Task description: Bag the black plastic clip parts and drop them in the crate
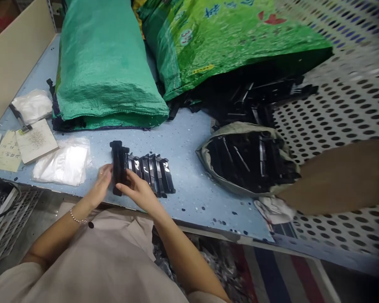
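Black elongated plastic parts (pixel 117 168) stand at the table's front, gathered between my two hands. My left hand (pixel 100 185) presses against their left side, its fingertips partly hidden. From the right, my right hand (pixel 140 190) grips them, with the thumb across the near face and the fingers behind. Just right of these, a row of several similar glossy black parts (pixel 158 174) lies side by side on the blue tabletop (pixel 189 155), partly covered by my right hand.
Clear plastic bags (pixel 63 162) lie at left beside a small white board (pixel 37 141) and a yellow note (pixel 6 153). Two green woven sacks, one plain (pixel 101 63) and one printed (pixel 233 42), stand behind. An open sack (pixel 208 168) of black parts lies right, before a perforated panel (pixel 344 109).
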The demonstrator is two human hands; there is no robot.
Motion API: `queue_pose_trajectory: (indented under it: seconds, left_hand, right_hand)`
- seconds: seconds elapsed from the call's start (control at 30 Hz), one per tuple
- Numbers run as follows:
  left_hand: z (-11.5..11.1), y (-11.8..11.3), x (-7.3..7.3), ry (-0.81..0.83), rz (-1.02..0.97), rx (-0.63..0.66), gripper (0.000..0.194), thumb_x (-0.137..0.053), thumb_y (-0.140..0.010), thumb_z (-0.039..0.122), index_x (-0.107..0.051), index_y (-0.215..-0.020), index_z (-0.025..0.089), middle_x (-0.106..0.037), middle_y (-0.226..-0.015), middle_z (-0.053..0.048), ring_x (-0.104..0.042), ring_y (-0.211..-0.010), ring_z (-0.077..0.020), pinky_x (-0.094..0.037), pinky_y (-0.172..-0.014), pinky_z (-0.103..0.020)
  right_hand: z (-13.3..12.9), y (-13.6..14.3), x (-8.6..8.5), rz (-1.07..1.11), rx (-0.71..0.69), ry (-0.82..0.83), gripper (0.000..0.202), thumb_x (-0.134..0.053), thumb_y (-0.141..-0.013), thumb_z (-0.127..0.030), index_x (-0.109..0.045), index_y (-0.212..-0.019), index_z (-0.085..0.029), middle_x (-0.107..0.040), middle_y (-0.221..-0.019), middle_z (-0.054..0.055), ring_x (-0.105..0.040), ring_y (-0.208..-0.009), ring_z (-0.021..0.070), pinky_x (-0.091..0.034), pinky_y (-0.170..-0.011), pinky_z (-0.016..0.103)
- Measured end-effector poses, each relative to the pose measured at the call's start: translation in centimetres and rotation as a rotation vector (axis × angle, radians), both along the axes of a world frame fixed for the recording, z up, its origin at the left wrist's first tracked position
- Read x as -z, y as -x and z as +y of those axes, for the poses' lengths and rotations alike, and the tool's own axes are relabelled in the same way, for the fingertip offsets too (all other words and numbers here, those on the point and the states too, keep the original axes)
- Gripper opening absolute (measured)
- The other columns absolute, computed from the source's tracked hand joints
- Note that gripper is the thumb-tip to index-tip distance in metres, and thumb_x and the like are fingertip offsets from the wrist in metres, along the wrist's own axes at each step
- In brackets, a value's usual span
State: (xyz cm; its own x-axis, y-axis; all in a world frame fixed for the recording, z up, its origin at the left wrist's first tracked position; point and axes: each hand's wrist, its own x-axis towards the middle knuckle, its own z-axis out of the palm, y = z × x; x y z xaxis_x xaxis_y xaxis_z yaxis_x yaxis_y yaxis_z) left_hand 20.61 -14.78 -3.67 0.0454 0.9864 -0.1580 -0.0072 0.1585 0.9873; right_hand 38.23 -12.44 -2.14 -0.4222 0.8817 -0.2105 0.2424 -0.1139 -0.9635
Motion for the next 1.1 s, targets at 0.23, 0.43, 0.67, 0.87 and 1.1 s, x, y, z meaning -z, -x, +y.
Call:
queue_pose_trajectory:
  seconds: [0.23,0.43,0.67,0.87,1.1]
  left_hand:
    - [-0.4,11.2,2.5,-0.213,0.941,-0.258,0.022,-0.06,-0.09,0.038,-0.068,-0.098,0.018,-0.061,-0.102,-0.013,-0.056,-0.105,-0.0302,-0.044,-0.095,-0.045]
    - [2.0,14.9,3.4,0.004,0.588,-0.28,0.021,-0.072,-0.074,0.036,-0.063,-0.066,0.019,-0.059,-0.072,-0.001,-0.055,-0.071,-0.0169,-0.043,-0.071,-0.03]
    - [2.4,16.0,3.0,0.086,0.227,-0.318,0.026,-0.08,-0.066,0.037,-0.064,-0.072,0.017,-0.065,-0.078,-0.002,-0.058,-0.076,-0.0165,-0.044,-0.076,-0.03]
    - [0.4,16.5,2.3,-0.209,0.669,-0.319,0.011,-0.056,-0.084,0.02,-0.066,-0.09,0.021,-0.068,-0.101,-0.008,-0.062,-0.099,-0.023,-0.049,-0.094,-0.04]
    - [0.6,18.2,1.9,-0.282,0.981,-0.127,0.05,-0.044,-0.088,0.012,-0.056,-0.136,0.019,-0.055,-0.139,-0.013,-0.054,-0.129,-0.0272,-0.043,-0.112,-0.044]
  right_hand:
    - [0.1,2.3,1.7,0.285,0.158,0.423,0.038,-0.067,-0.08,-0.046,-0.065,-0.105,-0.017,-0.073,-0.09,0.009,-0.069,-0.084,0.0252,-0.056,-0.076,0.039]
    - [0.6,6.4,2.0,0.478,0.109,0.503,0.031,-0.066,-0.076,-0.039,-0.066,-0.1,-0.019,-0.074,-0.098,0.009,-0.069,-0.079,0.0205,-0.055,-0.075,0.033]
    - [2.6,11.5,1.7,0.729,-0.014,0.771,0.034,-0.051,-0.084,-0.037,-0.066,-0.104,-0.014,-0.072,-0.114,0.015,-0.067,-0.073,0.0174,-0.054,-0.062,0.028]
    - [3.5,14.5,3.9,0.758,0.158,0.823,0.024,-0.053,-0.082,-0.03,-0.064,-0.097,-0.015,-0.075,-0.095,0.012,-0.067,-0.07,0.0181,-0.054,-0.056,0.027]
    - [0.2,11.7,4.6,0.748,-0.117,1.136,0.038,-0.049,-0.086,-0.04,-0.065,-0.097,-0.008,-0.072,-0.076,0.013,-0.055,-0.051,0.012,-0.048,-0.046,0.021]
